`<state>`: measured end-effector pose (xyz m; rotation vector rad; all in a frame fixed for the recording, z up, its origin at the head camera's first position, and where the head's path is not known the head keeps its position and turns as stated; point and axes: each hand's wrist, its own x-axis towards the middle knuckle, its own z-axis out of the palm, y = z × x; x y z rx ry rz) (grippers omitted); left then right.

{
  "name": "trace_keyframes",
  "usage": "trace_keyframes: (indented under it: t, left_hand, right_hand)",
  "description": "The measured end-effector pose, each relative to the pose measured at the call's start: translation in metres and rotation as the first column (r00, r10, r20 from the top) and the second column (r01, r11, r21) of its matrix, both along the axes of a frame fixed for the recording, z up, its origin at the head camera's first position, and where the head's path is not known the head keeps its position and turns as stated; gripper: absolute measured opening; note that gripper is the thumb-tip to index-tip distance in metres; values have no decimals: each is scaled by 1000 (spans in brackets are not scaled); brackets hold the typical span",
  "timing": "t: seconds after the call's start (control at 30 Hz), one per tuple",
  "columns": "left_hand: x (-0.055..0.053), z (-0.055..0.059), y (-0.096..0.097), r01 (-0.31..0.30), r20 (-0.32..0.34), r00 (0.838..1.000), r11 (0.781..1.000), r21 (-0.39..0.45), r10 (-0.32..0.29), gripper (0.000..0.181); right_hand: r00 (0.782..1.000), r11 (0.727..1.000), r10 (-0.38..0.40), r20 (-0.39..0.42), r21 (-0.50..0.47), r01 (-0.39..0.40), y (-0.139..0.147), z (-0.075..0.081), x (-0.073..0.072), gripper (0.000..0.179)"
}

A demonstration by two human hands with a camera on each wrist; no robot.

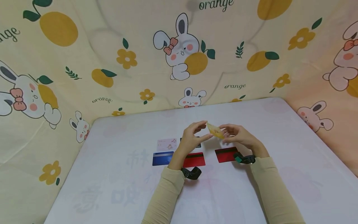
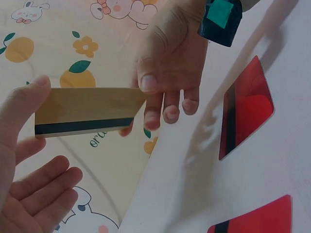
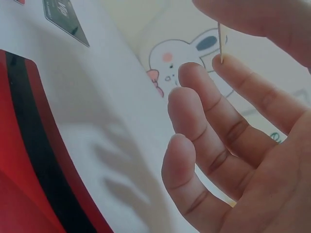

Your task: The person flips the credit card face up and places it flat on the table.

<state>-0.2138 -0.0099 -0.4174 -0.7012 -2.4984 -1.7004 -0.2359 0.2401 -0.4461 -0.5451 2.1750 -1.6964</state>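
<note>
A yellow-gold card (image 1: 215, 131) is held up above the table between both hands. My left hand (image 1: 191, 138) pinches one end of it between thumb and index finger. At the opposite end, my right hand (image 1: 241, 136) pinches a corner the same way, its other fingers spread apart. The left wrist view shows the face of this card (image 2: 87, 103) with a dark stripe along its lower side. From the right wrist it appears almost edge-on. A red card with a black stripe (image 1: 223, 155) lies on the table below the right hand.
On the white table (image 1: 112, 174), a second red card (image 1: 195, 160), a blue card (image 1: 162, 158) and a pale pink card (image 1: 166, 144) lie flat. A dark card (image 1: 199, 145) is partly hidden behind the left hand. A patterned cloth (image 1: 134, 90) hangs behind the table.
</note>
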Motion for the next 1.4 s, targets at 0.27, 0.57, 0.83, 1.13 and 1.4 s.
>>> trace_keyframes:
  t: [0.27, 0.57, 0.83, 1.13, 1.4]
  left_hand:
    - [-2, -2, -1, 6, 1, 1000, 1000, -26, -6, 56]
    - [-3, -4, 0, 15, 18, 1000, 1000, -26, -14, 57]
    - [-5, -14, 9, 15, 7, 1000, 994, -108, -14, 58]
    - [-10, -16, 4, 15, -18, 1000, 976, -218, -19, 53]
    - [-17, -18, 3, 29, 11, 1000, 964, -264, -27, 55]
  right_hand:
    - [1000, 1000, -22, 15, 4, 22, 4, 2, -1, 51]
    - [1000, 1000, -12, 2, -17, 12, 12, 0, -1, 48]
    - [999, 999, -32, 2, 8, 32, 25, -1, 2, 52]
    - [998, 996, -60, -18, 65, 61, 28, 2, -2, 54]
    - [999, 993, -53, 4, 102, 52, 29, 7, -4, 60]
